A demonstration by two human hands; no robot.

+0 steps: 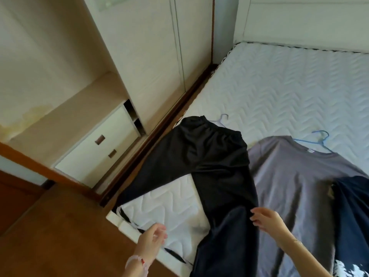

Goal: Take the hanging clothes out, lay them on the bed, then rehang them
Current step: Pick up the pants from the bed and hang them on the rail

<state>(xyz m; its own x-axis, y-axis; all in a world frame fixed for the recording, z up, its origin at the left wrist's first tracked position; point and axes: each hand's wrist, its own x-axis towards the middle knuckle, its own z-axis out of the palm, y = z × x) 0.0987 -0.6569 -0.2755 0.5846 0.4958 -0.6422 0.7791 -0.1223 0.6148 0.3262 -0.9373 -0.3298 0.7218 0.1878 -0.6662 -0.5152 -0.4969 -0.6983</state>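
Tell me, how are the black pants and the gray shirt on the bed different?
The pants are black; the shirt is gray. The pants have a pale hanger poking out at the waist; the shirt has a blue hanger at its neck. The pants spread into two legs; the shirt lies as one wide piece. Both lie flat on the bed.

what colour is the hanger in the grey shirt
Blue; the hanger shows clearly in the head view.

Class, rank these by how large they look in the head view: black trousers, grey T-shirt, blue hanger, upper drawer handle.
1. Black trousers and grey T-shirt: similar; shirt partly covered, so unranked.
2. Blue hanger, partly hidden.
3. Upper drawer handle.
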